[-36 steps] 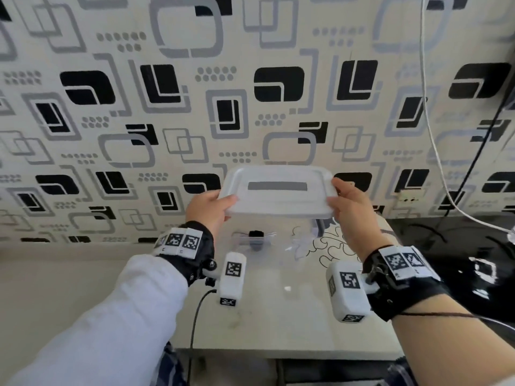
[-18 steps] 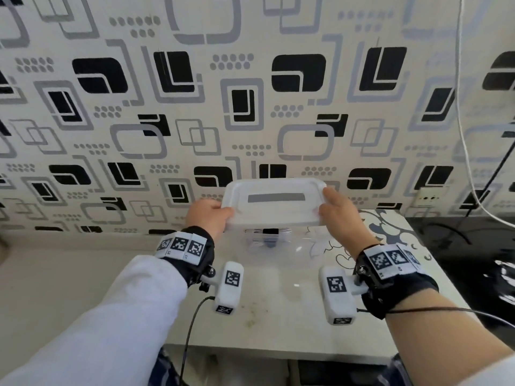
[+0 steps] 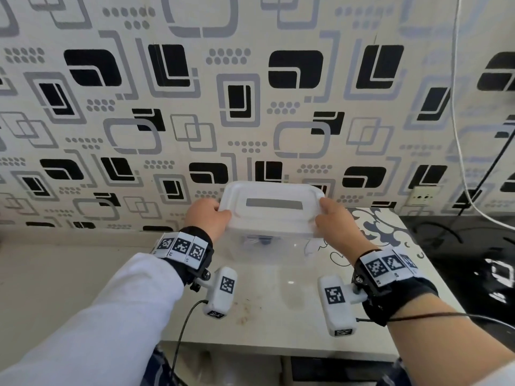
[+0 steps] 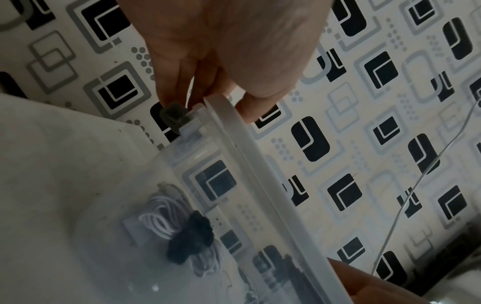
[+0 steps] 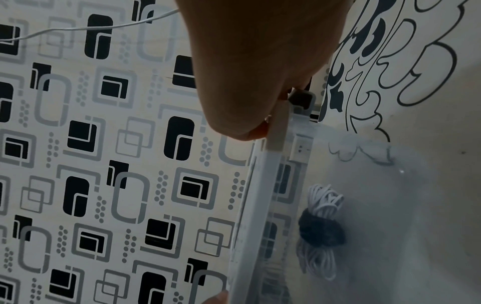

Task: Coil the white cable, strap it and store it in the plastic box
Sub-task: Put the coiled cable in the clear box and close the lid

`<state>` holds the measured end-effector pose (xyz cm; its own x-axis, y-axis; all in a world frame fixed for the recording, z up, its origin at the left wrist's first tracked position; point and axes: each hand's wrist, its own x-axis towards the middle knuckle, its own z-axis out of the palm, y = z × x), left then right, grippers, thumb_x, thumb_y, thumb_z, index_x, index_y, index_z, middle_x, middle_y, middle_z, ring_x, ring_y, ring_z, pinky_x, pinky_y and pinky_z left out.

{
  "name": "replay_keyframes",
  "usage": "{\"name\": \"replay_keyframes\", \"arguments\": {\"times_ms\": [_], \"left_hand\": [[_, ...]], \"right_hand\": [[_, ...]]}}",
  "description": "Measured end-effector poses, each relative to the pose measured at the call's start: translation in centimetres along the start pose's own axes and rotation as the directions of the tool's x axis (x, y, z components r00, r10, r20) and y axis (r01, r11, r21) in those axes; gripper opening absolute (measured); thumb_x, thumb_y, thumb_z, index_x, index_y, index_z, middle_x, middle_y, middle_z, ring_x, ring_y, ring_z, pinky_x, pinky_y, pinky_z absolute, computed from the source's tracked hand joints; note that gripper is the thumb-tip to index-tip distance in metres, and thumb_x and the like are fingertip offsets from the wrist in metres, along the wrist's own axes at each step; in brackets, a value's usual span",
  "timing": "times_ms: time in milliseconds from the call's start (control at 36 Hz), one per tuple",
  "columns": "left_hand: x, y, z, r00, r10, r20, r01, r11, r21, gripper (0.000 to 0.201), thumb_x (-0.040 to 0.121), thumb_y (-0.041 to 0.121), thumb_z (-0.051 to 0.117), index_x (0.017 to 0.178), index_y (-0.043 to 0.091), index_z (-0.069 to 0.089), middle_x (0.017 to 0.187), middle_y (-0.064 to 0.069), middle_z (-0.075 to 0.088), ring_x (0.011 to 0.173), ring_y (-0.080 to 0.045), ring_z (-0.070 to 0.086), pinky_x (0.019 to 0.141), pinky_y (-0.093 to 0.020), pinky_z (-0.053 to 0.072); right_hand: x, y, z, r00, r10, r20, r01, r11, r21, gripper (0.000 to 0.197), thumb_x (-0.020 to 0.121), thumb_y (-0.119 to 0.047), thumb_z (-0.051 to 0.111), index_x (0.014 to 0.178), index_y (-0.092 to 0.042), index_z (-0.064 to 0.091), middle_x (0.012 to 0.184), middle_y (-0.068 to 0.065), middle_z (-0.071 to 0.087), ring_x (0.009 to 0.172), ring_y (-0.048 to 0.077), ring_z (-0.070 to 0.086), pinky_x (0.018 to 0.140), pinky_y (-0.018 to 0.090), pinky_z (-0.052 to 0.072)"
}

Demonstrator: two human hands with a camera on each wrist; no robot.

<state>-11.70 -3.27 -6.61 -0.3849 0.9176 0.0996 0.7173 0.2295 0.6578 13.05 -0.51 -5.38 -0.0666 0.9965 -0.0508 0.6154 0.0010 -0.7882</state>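
A clear plastic box (image 3: 267,254) stands on the table by the wall. Its frosted white lid (image 3: 274,210) lies over the box's rim. My left hand (image 3: 207,218) grips the lid's left end, and my right hand (image 3: 334,221) grips the right end. In the left wrist view the left hand (image 4: 213,98) pinches the lid (image 4: 260,164) with the thumb on top and fingers under. The right hand (image 5: 263,115) pinches the lid (image 5: 257,205) the same way. Inside the box lies the coiled white cable (image 4: 166,216) (image 5: 324,202), bound by a black strap (image 4: 190,240) (image 5: 321,230).
The patterned wall stands right behind the box. A white cord (image 3: 459,135) hangs down the wall at the right, above a glossy black surface (image 3: 459,260). A wall socket (image 3: 422,195) sits near it. The table's front edge (image 3: 278,349) is close to me.
Both hands have brought the lid down from above the box onto its rim. The view has shifted with my head.
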Motion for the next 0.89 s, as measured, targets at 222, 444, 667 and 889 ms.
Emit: {"name": "replay_keyframes", "arguments": {"times_ms": [222,444,667,889], "left_hand": [[-0.2,-0.4,0.3,0.999,-0.030,0.034,0.029,0.999,0.026,0.022,0.085,0.019,0.057,0.091,0.003,0.071,0.087,-0.015,0.070,0.080,-0.028,0.065,0.063,-0.032,0.047],[-0.1,-0.6,0.2,0.997,-0.050,0.063,0.049,0.999,0.017,0.022,0.084,0.020,0.058,0.084,0.001,0.071,0.075,-0.014,0.066,0.067,-0.025,0.059,0.056,-0.028,0.039],[-0.1,-0.5,0.1,0.994,-0.056,0.091,0.056,0.998,0.009,0.022,0.086,0.022,0.060,0.087,0.004,0.071,0.084,-0.015,0.070,0.072,-0.025,0.061,0.057,-0.028,0.040],[0.4,-0.6,0.3,0.974,-0.219,0.054,0.225,0.959,-0.172,0.067,0.084,0.044,0.067,0.136,0.009,0.044,0.126,-0.005,0.054,0.117,-0.030,0.054,0.096,-0.037,0.044]], "right_hand": [[0.1,-0.1,0.0,1.000,0.015,0.004,-0.014,0.997,-0.072,0.040,0.091,-0.004,0.039,0.131,-0.003,0.042,0.105,0.012,0.050,0.082,0.021,0.047,0.077,0.042,0.051],[0.1,0.2,-0.2,0.997,-0.076,0.029,0.079,0.993,-0.089,0.033,0.091,-0.002,0.036,0.122,-0.002,0.044,0.111,0.012,0.050,0.085,0.024,0.047,0.069,0.035,0.042],[0.3,0.5,0.3,0.996,-0.084,0.022,0.086,0.987,-0.133,0.027,0.087,-0.008,0.036,0.112,-0.008,0.046,0.109,0.007,0.046,0.089,0.027,0.051,0.085,0.050,0.046],[0.8,0.9,0.1,0.978,0.130,-0.161,-0.111,0.987,0.118,0.031,0.085,-0.027,0.053,0.109,-0.010,0.043,0.095,0.003,0.053,0.083,0.021,0.054,0.073,0.037,0.047]]}}
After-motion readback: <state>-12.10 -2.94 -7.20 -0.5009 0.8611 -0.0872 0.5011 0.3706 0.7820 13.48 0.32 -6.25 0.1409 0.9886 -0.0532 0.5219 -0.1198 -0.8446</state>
